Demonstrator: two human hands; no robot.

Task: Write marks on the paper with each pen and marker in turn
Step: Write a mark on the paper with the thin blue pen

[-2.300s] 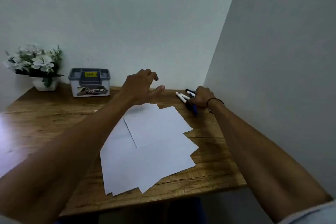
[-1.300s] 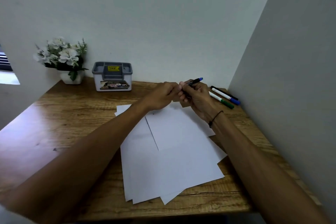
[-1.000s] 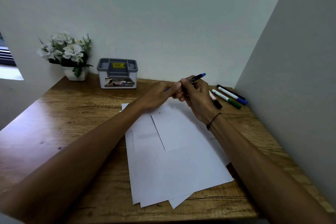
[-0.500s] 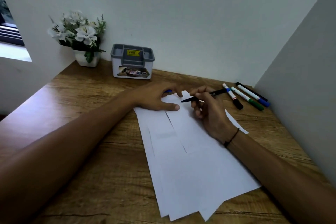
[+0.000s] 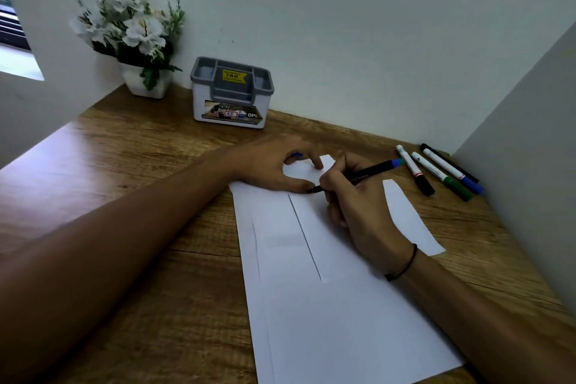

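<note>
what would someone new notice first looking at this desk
Two hands meet mid-desk over the loose white paper: the right hand holds a black pen with its tip at the sheet, while the left hand pins the top edge. Spare markers lie at far right, white flowers at far left.

pen (image 5: pixel 358 177) uncapped, tip lowered to paper (image 5: pixel 327 259), left hand (image 5: pixel 271 165) pressing sheet

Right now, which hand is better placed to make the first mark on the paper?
Right. The right hand grips the black pen with its tip down at the top sheet. The left hand lies flat, pinning the paper.
</note>
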